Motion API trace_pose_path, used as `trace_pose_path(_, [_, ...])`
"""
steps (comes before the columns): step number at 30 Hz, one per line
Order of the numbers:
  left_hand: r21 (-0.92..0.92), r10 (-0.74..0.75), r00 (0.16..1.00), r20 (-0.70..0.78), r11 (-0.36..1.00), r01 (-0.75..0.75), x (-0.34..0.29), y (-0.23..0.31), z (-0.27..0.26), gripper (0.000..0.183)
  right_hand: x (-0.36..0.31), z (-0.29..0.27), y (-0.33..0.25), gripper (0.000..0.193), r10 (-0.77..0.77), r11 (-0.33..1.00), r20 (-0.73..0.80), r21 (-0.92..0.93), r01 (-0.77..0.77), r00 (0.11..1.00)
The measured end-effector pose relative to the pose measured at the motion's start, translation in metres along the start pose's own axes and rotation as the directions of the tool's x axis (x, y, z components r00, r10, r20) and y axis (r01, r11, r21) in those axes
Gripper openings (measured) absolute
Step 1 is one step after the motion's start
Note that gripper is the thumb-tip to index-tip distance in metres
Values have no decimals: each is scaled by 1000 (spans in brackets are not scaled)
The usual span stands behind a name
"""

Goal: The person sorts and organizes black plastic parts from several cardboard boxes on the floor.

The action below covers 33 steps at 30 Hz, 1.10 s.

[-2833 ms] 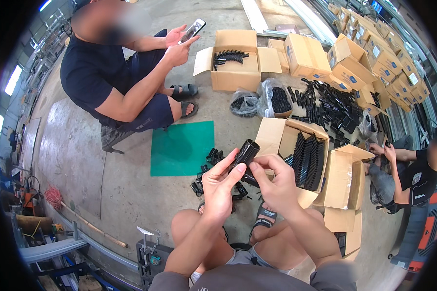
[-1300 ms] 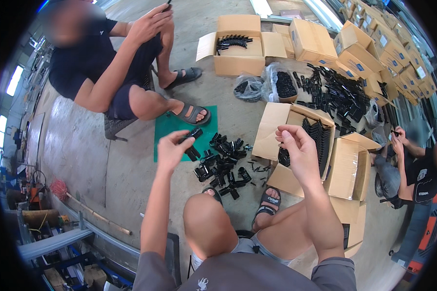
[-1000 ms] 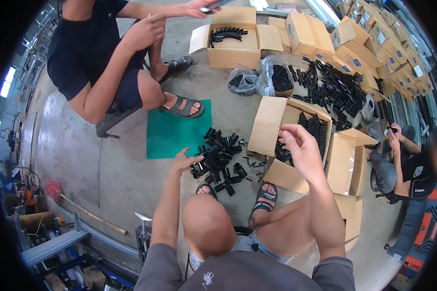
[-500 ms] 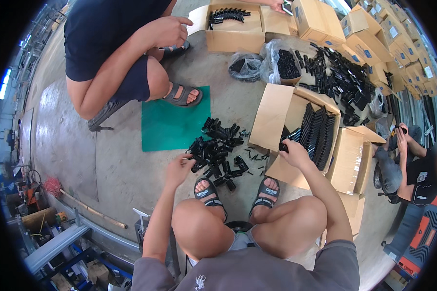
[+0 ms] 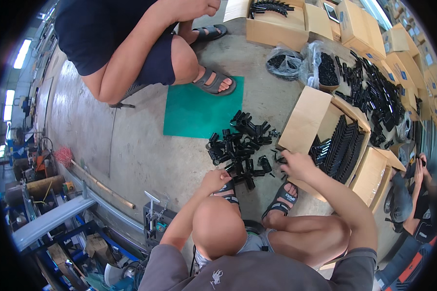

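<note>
A loose pile of black tubular clamp-like parts [image 5: 240, 145] lies on the concrete floor before my feet. My left hand [image 5: 215, 182] hovers at the pile's near left side, above my left sandal, its fingertips drawn together; anything between them is too small to make out. Close to the box flap, over a scatter of small black pins [image 5: 279, 156], is my right hand [image 5: 297, 166], fingers curled into a pinch whose content I cannot make out. Right beside it stands an open cardboard box [image 5: 337, 99], holding neat rows of black parts [image 5: 344, 150].
A green mat [image 5: 204, 114] lies beyond the pile, under a seated co-worker's sandal [image 5: 216, 83]. Plastic bags [image 5: 284, 63], a larger heap of black parts [image 5: 374, 92] and cartons [image 5: 359, 29] fill the far right. Another person [image 5: 417, 194] sits at right.
My right hand has left the parts in the box and come to the small pins beside it. The left hand has drawn back from the pile towards my knee. The view has shifted.
</note>
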<state>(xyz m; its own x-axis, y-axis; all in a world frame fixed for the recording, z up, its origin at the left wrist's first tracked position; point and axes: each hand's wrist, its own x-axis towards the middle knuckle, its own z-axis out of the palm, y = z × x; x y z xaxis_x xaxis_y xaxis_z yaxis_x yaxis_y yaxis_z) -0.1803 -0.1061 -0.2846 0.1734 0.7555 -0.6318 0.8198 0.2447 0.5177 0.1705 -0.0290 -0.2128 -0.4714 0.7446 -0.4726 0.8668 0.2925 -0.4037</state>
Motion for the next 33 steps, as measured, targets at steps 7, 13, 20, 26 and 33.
trace_pose_path(7, [-390, -50, 994, -99, 921, 8, -19, -17, 22, 21, 57, 81, -34, 38, 11, 999, 17, -49, -10, 1000])
trace_pose_path(13, [-604, -23, 995, -95, 796, -39, -22, -16, 10, 25, 48, 52, -5, 28, -157, 986, -56, 46, 159, 986])
trace_pose_path(20, [-759, 332, 943, -24, 608, -234, -9, 78, -54, 45, -8, -59, -59, 28, -124, 885, -43, 447, 130, 991])
trace_pose_path(26, [-934, 576, 785, 229, 357, 10, -27, 136, -97, 54, -56, -111, -96, 35, -56, 712, -167, 685, 157, 984])
trace_pose_path(33, [-861, 510, 859, -43, 417, -290, -79, 203, -130, 47, -111, -137, -133, 40, 201, 527, -467, 793, 307, 861])
